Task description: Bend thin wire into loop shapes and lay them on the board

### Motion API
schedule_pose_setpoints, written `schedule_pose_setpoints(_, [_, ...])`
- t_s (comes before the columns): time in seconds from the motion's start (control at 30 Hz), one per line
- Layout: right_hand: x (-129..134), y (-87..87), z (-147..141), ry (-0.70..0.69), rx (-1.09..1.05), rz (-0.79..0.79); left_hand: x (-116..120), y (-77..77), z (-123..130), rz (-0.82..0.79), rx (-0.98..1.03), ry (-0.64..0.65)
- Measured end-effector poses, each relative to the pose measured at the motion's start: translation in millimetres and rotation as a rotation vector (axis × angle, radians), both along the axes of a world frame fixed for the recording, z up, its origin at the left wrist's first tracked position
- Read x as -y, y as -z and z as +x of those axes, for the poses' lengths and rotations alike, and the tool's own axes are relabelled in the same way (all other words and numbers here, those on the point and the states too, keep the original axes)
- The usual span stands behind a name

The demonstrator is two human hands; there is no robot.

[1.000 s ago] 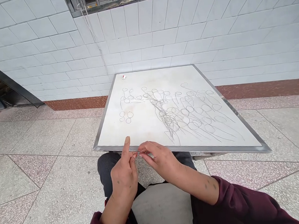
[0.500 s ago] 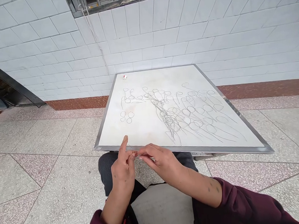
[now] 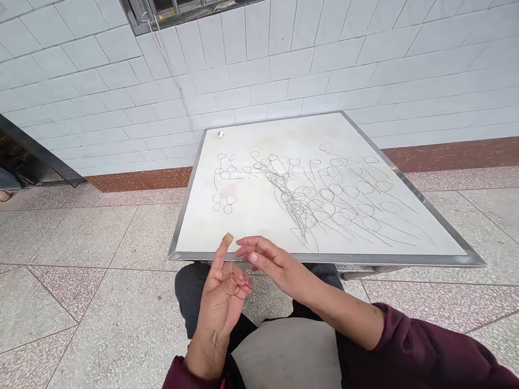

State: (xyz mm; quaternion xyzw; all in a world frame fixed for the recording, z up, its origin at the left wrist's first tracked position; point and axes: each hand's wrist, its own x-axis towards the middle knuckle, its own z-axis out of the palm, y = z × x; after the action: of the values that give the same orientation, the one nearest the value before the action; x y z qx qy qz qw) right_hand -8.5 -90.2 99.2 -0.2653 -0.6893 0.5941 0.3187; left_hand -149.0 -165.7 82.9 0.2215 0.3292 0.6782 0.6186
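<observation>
Thin wire (image 3: pixel 235 293) in left hand (image 3: pixel 220 304)

Dark wires (image 3: pixel 294 206), white tabletop (image 3: pixel 256 218), grey edging (image 3: pixel 441 258), maroon sleeves (image 3: pixel 424 340).

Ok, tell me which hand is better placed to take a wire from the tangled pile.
Right, probably: the right hand looks free and is nearer the tangled pile, while the left hand holds looped wire.

I am reading no text, label, brand, number or sign in the head view. Near the far left corner of the tabletop (image 3: pixel 200 226), a small white object (image 3: pixel 220 135) is displaying a red patch; I am discerning no characters.
</observation>
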Motion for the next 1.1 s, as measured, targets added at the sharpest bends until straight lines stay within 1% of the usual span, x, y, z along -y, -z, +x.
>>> schedule_pose_setpoints(0.03, [0,1.7,-2,-0.019,-0.021,-0.060,0,1.2,2,-0.009,0.039,0.013])
schedule_pose_setpoints(0.1, [2,4.8,-7,0.034,-0.060,-0.103,1,3.1,7,-0.029,0.091,0.022])
schedule_pose_setpoints(0.2, [5,7.1,-10,0.163,-0.104,-0.094,0,3.7,11,-0.055,0.135,0.017])
schedule_pose_setpoints(0.27, [6,7.1,-10,0.226,-0.111,-0.071,0,2.8,12,-0.073,0.116,-0.001])
schedule_pose_setpoints(0.33, [4,6.8,-9,0.276,-0.106,-0.029,-1,1.8,12,-0.094,0.054,-0.028])
schedule_pose_setpoints(0.47, [0,8.6,-7,0.330,-0.077,0.061,0,0.3,4,-0.158,-0.093,-0.091])
schedule_pose_setpoints(0.53, [-2,10.4,-5,0.352,-0.054,0.150,2,-1.6,-1,-0.180,-0.142,-0.128])
schedule_pose_setpoints(0.6, [-3,11.4,-4,0.369,-0.008,0.284,4,-5.0,-5,-0.175,-0.186,-0.137])
schedule_pose_setpoints(0.67, [-3,11.3,-2,0.375,0.055,0.441,6,-8.7,-8,-0.164,-0.246,-0.116])
schedule_pose_setpoints(0.73, [-3,10.9,-1,0.349,0.105,0.581,6,-11.3,-8,-0.181,-0.323,-0.101])
schedule_pose_setpoints(0.8, [-2,10.7,0,0.308,0.136,0.665,6,-11.6,-7,-0.222,-0.397,-0.112])
schedule_pose_setpoints(0.93, [-3,10.7,0,0.276,0.162,0.698,6,-9.0,-7,-0.297,-0.498,-0.122])
schedule_pose_setpoints(1.1, [-6,11.1,2,0.224,0.150,0.698,6,-10.1,-8,-0.287,-0.602,-0.044])
